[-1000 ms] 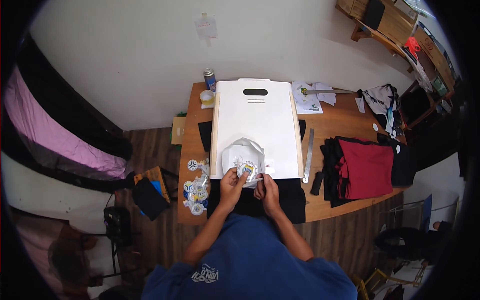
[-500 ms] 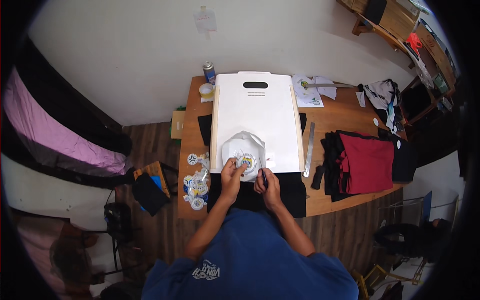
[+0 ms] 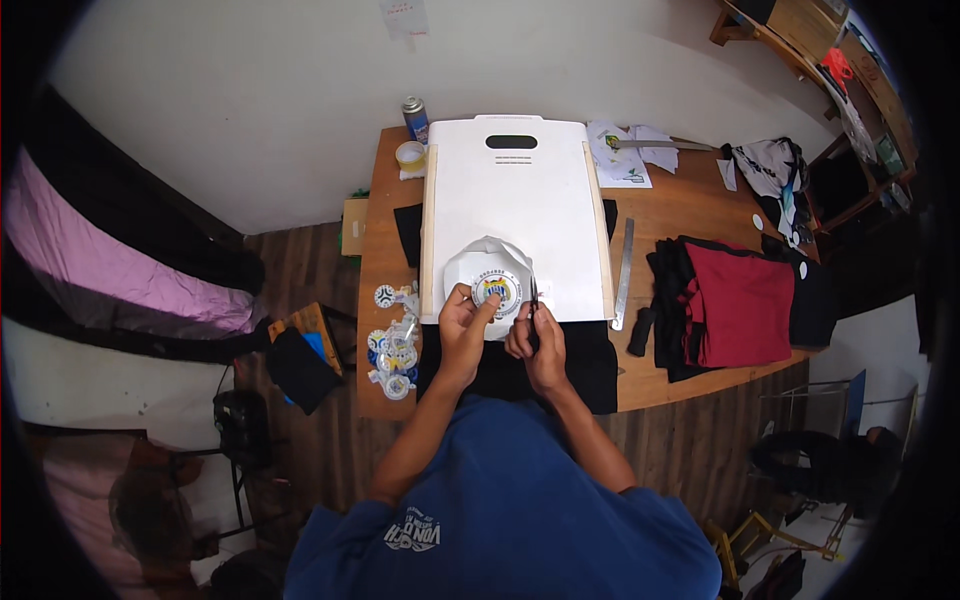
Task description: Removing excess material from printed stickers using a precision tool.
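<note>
My left hand [image 3: 461,338] is closed on a pale sheet with a round printed emblem [image 3: 496,284], its thumb lying over the print. A strip of the sheet's margin curls up behind the emblem, partly cut away. At the sheet's right edge, my right hand [image 3: 541,348] grips a pair of scissors [image 3: 534,292] by their dark handles, blades pointing away from me. Both hands are above the near edge of a large white board [image 3: 515,205] with a slot at its far end. Black cloth [image 3: 585,365] lies under the board.
Several cut round emblems [image 3: 397,352] are heaped left of the board. A metal ruler [image 3: 624,270] lies to its right, beside folded black and red cloth [image 3: 742,310]. A spray can [image 3: 415,118] and a tape roll [image 3: 410,156] stand at the far left, printed papers [image 3: 617,155] at the far right.
The view has tilted, so the table sits higher in the picture. The emblem sheet has turned slightly in my left hand, and the scissors' blades show more plainly at its right edge.
</note>
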### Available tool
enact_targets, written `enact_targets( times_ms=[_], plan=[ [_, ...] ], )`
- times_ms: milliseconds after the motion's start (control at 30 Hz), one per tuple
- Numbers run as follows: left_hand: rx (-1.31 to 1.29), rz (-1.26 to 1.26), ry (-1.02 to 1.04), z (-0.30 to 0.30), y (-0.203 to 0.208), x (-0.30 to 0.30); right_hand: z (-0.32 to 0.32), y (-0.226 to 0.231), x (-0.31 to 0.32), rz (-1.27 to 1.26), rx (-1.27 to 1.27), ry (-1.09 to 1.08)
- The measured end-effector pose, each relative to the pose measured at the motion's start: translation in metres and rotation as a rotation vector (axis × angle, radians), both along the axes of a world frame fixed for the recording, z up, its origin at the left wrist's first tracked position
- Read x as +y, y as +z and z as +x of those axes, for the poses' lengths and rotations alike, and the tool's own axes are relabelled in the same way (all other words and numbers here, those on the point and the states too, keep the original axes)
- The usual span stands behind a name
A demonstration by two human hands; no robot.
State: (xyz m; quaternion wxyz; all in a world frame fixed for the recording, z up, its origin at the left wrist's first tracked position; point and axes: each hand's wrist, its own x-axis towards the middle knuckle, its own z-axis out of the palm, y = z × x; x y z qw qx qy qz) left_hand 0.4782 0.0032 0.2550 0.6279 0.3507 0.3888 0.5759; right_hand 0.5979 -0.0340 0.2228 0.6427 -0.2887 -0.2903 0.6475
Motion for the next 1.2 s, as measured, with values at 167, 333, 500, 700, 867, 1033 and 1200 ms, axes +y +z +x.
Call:
enact_targets(
  times_ms=[167,333,500,700,867,1033,1200],
  plan=[
    [-0.057,-0.084,0.000,0.010,0.001,0.001,0.005,-0.004,-0.003,0.005,-0.049,0.023],
    [-0.056,-0.082,-0.004,0.016,-0.002,0.000,0.010,-0.006,-0.002,0.009,-0.034,0.037],
    [-0.022,-0.057,-0.014,0.021,-0.008,0.001,0.015,-0.007,0.001,0.002,-0.011,0.039],
    [-0.026,-0.058,-0.026,0.022,-0.009,0.002,0.016,-0.005,0.004,0.020,-0.036,0.053],
    [-0.031,-0.050,-0.027,0.020,-0.008,0.002,0.014,-0.002,0.005,0.020,-0.035,0.047],
    [-0.049,-0.048,-0.035,0.015,0.002,-0.002,0.009,0.000,0.004,0.037,-0.037,0.043],
    [-0.033,-0.040,-0.042,0.003,0.001,-0.006,-0.002,0.007,-0.002,0.028,-0.044,0.033]
  ],
)
